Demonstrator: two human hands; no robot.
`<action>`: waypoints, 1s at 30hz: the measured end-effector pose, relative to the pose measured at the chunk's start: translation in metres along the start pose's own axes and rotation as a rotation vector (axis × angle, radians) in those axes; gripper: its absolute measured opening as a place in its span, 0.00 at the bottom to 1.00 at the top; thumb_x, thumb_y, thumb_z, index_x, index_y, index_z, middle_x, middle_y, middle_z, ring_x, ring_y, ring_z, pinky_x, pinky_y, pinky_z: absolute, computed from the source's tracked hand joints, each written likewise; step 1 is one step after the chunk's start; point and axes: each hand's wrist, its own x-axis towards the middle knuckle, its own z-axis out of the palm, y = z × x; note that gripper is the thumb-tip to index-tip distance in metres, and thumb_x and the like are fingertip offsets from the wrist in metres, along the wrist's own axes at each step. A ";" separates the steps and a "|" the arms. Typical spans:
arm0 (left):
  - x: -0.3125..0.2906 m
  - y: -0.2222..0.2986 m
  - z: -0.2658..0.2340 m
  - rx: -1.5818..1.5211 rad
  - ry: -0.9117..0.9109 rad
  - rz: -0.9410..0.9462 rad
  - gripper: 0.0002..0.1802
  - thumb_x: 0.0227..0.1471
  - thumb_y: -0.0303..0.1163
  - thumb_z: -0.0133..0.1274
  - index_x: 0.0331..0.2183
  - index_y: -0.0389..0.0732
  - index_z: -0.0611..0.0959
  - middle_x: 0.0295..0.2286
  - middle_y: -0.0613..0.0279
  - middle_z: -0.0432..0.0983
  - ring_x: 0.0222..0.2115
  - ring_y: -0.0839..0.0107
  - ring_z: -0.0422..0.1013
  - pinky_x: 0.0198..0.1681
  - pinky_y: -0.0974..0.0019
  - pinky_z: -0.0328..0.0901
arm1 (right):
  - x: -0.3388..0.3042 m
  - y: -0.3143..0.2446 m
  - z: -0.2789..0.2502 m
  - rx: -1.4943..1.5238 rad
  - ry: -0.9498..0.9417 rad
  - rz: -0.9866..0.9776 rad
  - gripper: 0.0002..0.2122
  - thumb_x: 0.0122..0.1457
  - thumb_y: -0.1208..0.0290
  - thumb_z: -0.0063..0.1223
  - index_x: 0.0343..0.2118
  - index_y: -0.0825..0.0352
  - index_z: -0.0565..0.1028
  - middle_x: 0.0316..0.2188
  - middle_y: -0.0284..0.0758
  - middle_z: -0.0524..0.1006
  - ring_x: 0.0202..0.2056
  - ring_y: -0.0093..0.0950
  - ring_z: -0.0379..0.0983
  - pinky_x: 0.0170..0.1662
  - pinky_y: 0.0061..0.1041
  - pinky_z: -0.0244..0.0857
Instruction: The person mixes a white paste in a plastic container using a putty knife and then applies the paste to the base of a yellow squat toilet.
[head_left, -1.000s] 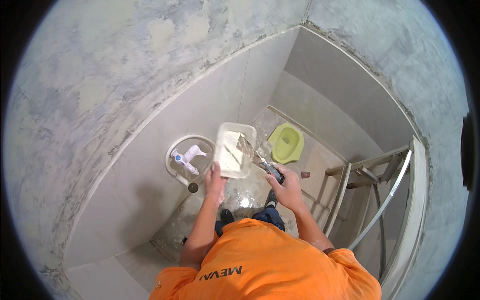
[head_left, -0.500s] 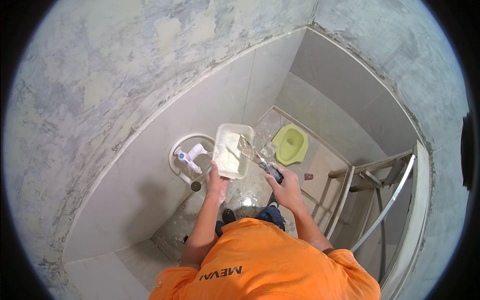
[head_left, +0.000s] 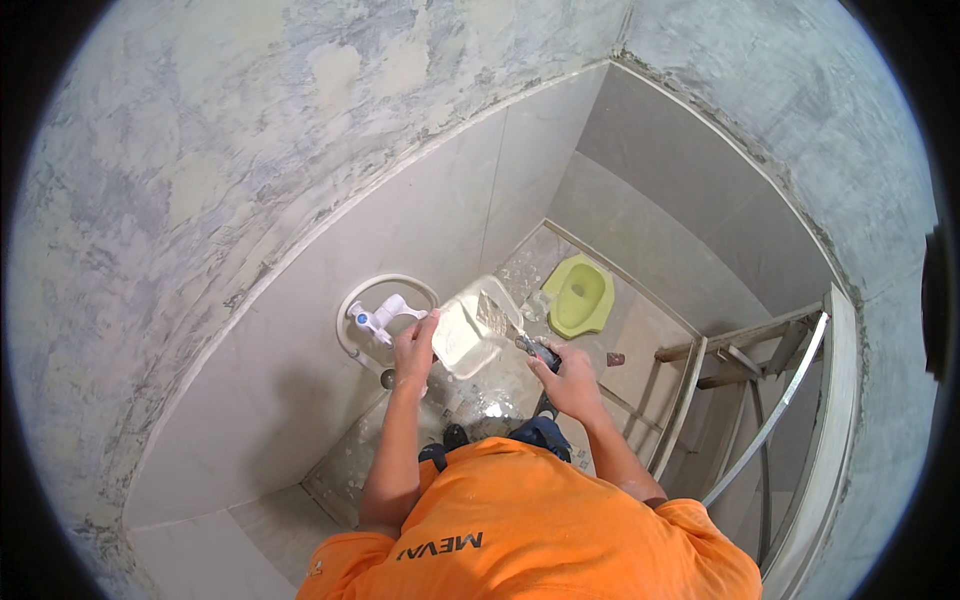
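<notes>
My left hand (head_left: pixel 414 350) is closed on the near left edge of a whitish plastic tub (head_left: pixel 462 362), which is tilted in front of me. White paste (head_left: pixel 458 332) coats the inside of the tub. In my right hand (head_left: pixel 570 382) is a putty knife (head_left: pixel 541 353), gripped by its dark handle. Its broad, paste-smeared blade (head_left: pixel 494 314) reaches into the right side of the tub; whether it touches the paste I cannot tell.
A white tap (head_left: pixel 378 318) with a looped hose (head_left: pixel 343 310) sticks out from the tiled wall at left. Beyond the tub, a yellow-green squat toilet (head_left: pixel 580 297) is set in the floor. A metal-and-wood frame (head_left: pixel 690 400) stands at right. Patchy plaster (head_left: pixel 250 130) covers the upper walls.
The tub has turned and tipped, its near end swinging rightward. My left hand has shifted up and left along its edge. The putty knife has moved slightly down and right.
</notes>
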 end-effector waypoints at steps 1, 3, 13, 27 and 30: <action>0.007 -0.002 -0.004 0.091 -0.030 0.080 0.25 0.61 0.52 0.56 0.38 0.37 0.87 0.31 0.64 0.82 0.35 0.75 0.78 0.38 0.68 0.71 | 0.001 0.004 0.003 0.000 -0.002 -0.003 0.18 0.58 0.67 0.61 0.48 0.74 0.78 0.37 0.51 0.81 0.37 0.43 0.79 0.46 0.31 0.70; 0.002 0.024 -0.003 0.077 -0.073 -0.014 0.27 0.60 0.54 0.56 0.40 0.36 0.86 0.33 0.63 0.82 0.37 0.75 0.78 0.38 0.67 0.71 | 0.002 0.017 0.012 0.075 0.070 -0.068 0.17 0.58 0.67 0.62 0.46 0.74 0.79 0.35 0.49 0.81 0.35 0.41 0.78 0.44 0.31 0.70; -0.009 0.068 0.005 0.108 -0.212 -0.143 0.41 0.59 0.64 0.49 0.50 0.33 0.80 0.43 0.56 0.80 0.43 0.71 0.77 0.45 0.62 0.72 | 0.021 0.044 0.014 0.068 0.325 -0.381 0.15 0.56 0.68 0.63 0.42 0.73 0.81 0.42 0.47 0.79 0.38 0.41 0.77 0.45 0.34 0.70; -0.003 0.019 0.023 -0.563 -0.362 0.066 0.35 0.68 0.56 0.41 0.60 0.36 0.72 0.56 0.57 0.73 0.56 0.68 0.69 0.63 0.64 0.58 | 0.014 0.028 0.012 0.932 0.013 0.004 0.10 0.66 0.75 0.53 0.45 0.75 0.79 0.39 0.35 0.80 0.39 0.24 0.78 0.47 0.28 0.79; -0.002 -0.007 0.028 -0.737 -0.318 0.075 0.34 0.68 0.54 0.41 0.61 0.38 0.70 0.57 0.56 0.72 0.57 0.62 0.69 0.63 0.58 0.60 | 0.011 0.010 0.002 0.908 0.070 -0.011 0.10 0.64 0.77 0.54 0.43 0.78 0.79 0.37 0.33 0.78 0.38 0.22 0.76 0.46 0.27 0.80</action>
